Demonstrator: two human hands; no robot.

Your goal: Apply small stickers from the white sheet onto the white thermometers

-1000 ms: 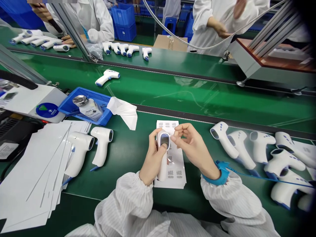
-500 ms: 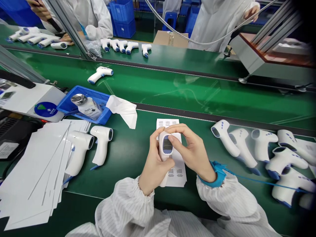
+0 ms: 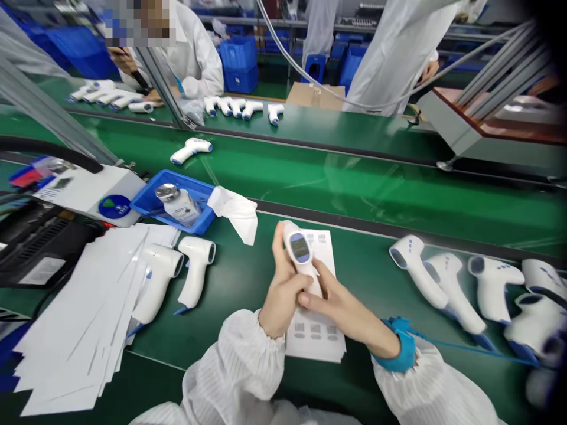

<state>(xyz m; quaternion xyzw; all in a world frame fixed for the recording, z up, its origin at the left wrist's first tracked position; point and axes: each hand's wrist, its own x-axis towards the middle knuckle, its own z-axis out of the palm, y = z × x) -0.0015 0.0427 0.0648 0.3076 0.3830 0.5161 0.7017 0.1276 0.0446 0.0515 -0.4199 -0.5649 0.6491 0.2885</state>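
A white infrared thermometer (image 3: pixel 290 229) is held upright before me, its small screen (image 3: pixel 300 248) facing my eyes. My left hand (image 3: pixel 283 289) wraps round its body and handle, thumb across the front. My right hand (image 3: pixel 336 304) closes on the handle from the right, lower down, its thumb close to the left one. The lower handle is hidden behind the fingers. Beneath both hands lies a stack of printed sheets (image 3: pixel 316 348). A blue strap (image 3: pixel 401 345) with a cord circles my right wrist.
Two thermometers (image 3: pixel 195 271) lie left beside fanned white papers (image 3: pixel 80 307). A blue tray (image 3: pixel 204 221) holds a bottle (image 3: pixel 179 203); a white cloth (image 3: pixel 237 212) hangs over its edge. Several thermometers (image 3: pixel 419 268) lie right. One (image 3: pixel 190 150) rests on the green belt (image 3: pixel 310 171). Co-workers stand across.
My right hand has moved down from the thermometer's top and screen to its handle. My left hand still holds it. The whole view has shifted slightly, showing more of the far side.
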